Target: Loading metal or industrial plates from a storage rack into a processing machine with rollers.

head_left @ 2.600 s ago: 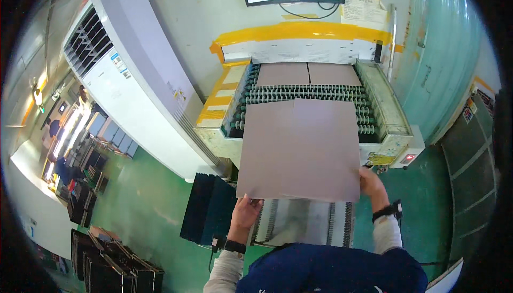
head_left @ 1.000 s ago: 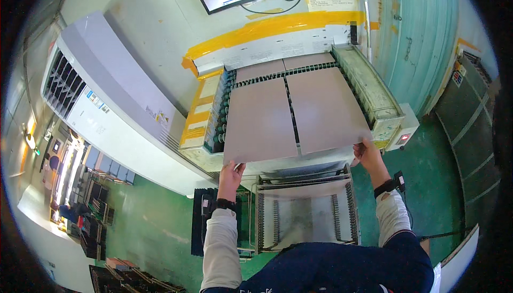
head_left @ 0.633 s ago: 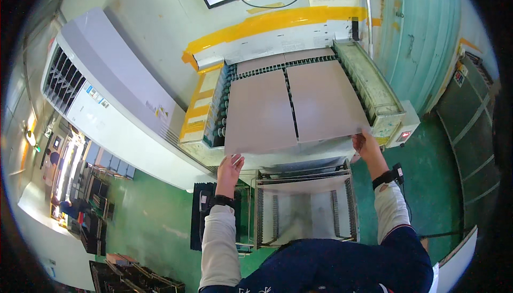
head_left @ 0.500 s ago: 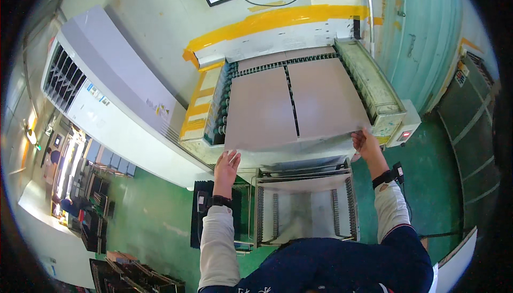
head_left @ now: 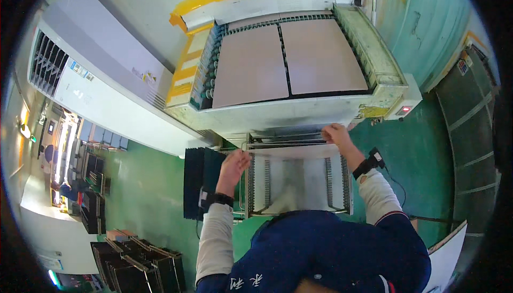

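My left hand [head_left: 235, 167] hovers by the upper left corner of a metal rack [head_left: 350, 186], its fingers loosely apart with nothing seen in them. Over the rack's upper right corner is my right hand [head_left: 337, 136], fingers bent loosely and no object visible in it. Pale, thin flat panels stand in the rack, the upper one [head_left: 294, 152] between my hands. Beyond, two large pinkish-grey panels lie side by side on the machine's roller bed, a left panel [head_left: 250, 68] and a right panel [head_left: 320, 55]. Neither hand touches those two.
The roller machine's pale front ledge [head_left: 278, 116] rises beyond the rack. Left of it stands a tall white cabinet unit [head_left: 107, 95]. A black ribbed stack [head_left: 200, 181] is beside the rack on the green floor [head_left: 149, 186]. A control box [head_left: 406, 103] sits at right.
Both hands have come off the near edges of the two panels and drawn back over the rack. The panels now lie farther in on the rollers. The view has tilted downward.
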